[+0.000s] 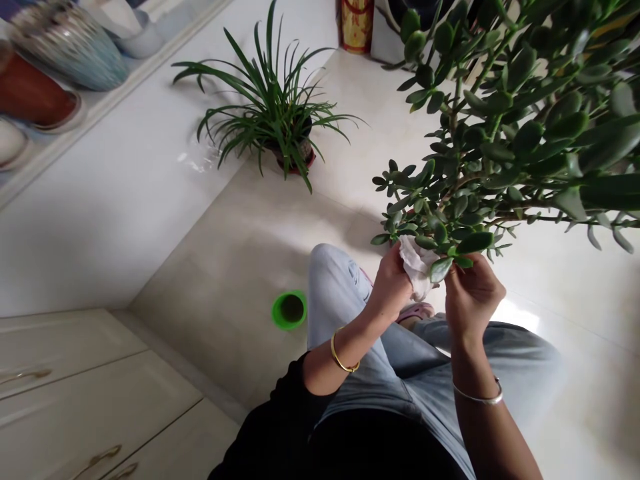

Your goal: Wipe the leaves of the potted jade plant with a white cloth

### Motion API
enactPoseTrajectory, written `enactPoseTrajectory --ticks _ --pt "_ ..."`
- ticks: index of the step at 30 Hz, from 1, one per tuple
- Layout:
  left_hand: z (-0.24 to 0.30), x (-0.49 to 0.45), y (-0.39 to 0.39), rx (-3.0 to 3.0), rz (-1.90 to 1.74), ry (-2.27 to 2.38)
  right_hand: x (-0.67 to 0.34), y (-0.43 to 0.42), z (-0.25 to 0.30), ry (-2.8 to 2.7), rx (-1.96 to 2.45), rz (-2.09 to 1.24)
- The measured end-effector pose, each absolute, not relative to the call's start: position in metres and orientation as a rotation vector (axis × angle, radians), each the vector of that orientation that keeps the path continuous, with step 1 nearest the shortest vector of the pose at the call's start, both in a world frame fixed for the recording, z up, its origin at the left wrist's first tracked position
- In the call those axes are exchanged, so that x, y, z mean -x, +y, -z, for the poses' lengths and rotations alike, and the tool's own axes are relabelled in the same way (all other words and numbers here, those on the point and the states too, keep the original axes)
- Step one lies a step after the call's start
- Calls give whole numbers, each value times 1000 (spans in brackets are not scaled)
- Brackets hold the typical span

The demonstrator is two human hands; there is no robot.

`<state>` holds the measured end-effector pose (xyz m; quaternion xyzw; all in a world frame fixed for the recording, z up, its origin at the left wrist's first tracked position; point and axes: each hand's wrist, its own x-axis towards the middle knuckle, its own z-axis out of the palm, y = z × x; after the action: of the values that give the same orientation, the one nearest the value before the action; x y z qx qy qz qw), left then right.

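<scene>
A large jade plant (500, 160) with thick green leaves fills the upper right and reaches down to my hands. My left hand (393, 280) is closed on a crumpled white tissue (419, 263), held against the plant's lower leaves. Just to the right, my right hand (473, 290) has its fingers pinched at the base of a leafy sprig (454, 259); its fingertips are partly hidden by leaves. One pale-edged leaf (441, 269) of that sprig lies between the two hands, beside the tissue.
A green cup (289, 310) with dark contents stands on the tiled floor (215, 260) left of my knee. Farther off is a potted long-leaved plant (280, 127). Pots (75, 50) line a ledge at upper left; white cabinets (100, 400) are at lower left.
</scene>
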<state>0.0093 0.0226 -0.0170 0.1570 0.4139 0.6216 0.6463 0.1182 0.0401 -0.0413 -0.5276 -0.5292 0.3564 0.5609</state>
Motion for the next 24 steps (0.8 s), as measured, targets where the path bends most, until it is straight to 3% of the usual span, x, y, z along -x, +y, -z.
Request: enactPoseTrajectory --ticks 24 --pt "17 17 39 -569 -1503 933 -119 43 33 -1297 1205 -799"
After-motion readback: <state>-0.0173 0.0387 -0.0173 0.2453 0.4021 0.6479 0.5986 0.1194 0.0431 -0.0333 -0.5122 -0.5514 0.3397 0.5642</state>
